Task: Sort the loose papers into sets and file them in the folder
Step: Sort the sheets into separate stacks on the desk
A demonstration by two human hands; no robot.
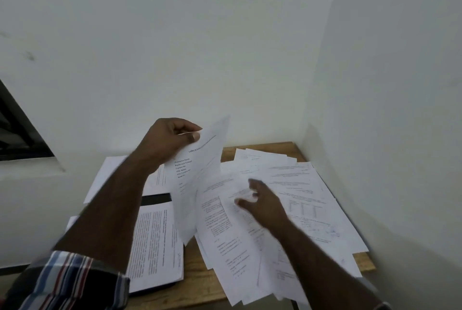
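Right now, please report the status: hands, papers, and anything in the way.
Left hand pinches one sheet, lifted. Right hand open over the loose papers. Stack on the folder at left. Nothing in the way.

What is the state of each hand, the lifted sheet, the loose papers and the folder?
left hand: pinches the lifted sheet.
lifted sheet: held off the table.
right hand: open, over the loose papers.
loose papers: spread, overlapping.
folder: lying under a printed stack.

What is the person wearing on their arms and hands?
The left arm has a checked sleeve with blue, red, white and dark stripes, pushed up near the elbow. Both forearms are bare. The left hand and right hand wear no gloves; no rings show.
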